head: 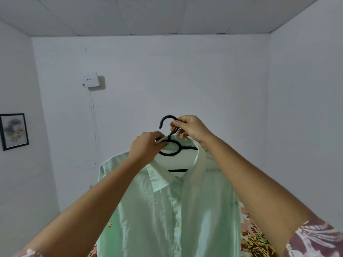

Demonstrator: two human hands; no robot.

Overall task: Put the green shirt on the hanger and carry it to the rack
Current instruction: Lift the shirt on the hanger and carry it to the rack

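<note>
A pale green button-up shirt (167, 210) hangs in front of me on a black hanger (170, 153), held up at chest height. My right hand (189, 129) pinches the hanger's hook just below its curve. My left hand (146, 147) grips the shirt's collar at the hanger's neck loop. The collar's right side stands up over the hanger arm. The hanger's shoulders are hidden under the fabric. No rack is in view.
White walls enclose a small room. A white box (91, 80) with a cable is fixed on the far wall, and a framed picture (14, 131) hangs at the left. Flowered fabric (254, 236) shows below, behind the shirt.
</note>
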